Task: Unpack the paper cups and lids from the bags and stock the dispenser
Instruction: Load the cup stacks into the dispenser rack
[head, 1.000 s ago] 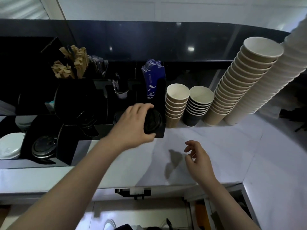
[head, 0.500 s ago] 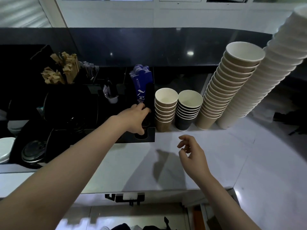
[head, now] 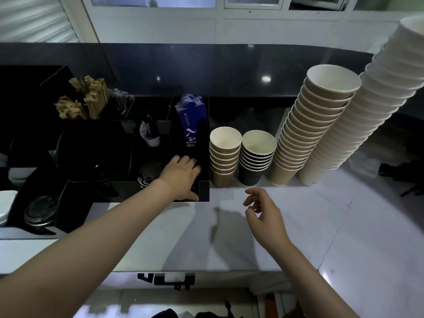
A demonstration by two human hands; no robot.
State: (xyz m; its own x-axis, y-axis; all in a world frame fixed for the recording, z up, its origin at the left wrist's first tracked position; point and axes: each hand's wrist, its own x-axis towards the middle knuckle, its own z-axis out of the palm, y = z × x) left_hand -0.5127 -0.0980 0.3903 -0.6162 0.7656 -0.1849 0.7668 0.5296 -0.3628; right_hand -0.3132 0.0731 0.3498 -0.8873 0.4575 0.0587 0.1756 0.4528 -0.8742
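My left hand point(head: 181, 175) reaches into the rightmost slot of the black dispenser point(head: 205, 191). Its fingers and thumb curl over a stack of black lids point(head: 195, 188) that is mostly hidden beneath the palm. The slot to the left holds more black lids point(head: 149, 173), and another black lid pile point(head: 39, 212) sits far left. My right hand point(head: 263, 210) hovers over the white counter point(head: 321, 226) with loosely curled fingers, holding nothing. Right of the dispenser stand a short brown ribbed cup stack point(head: 224, 157) and a short black cup stack point(head: 257, 157).
Two tall leaning stacks, tan cups point(head: 316, 125) and white cups point(head: 378, 106), rise at the right. Blue sleeves point(head: 189, 125), brown paper-wrapped sticks point(head: 85, 99) and a small white cup point(head: 151, 140) fill the dispenser's back. White lids point(head: 4, 205) sit at the far left edge.
My left hand carried the black lid stack from above the dispenser's front down into the rightmost slot. The right hand stayed hovering over the counter.
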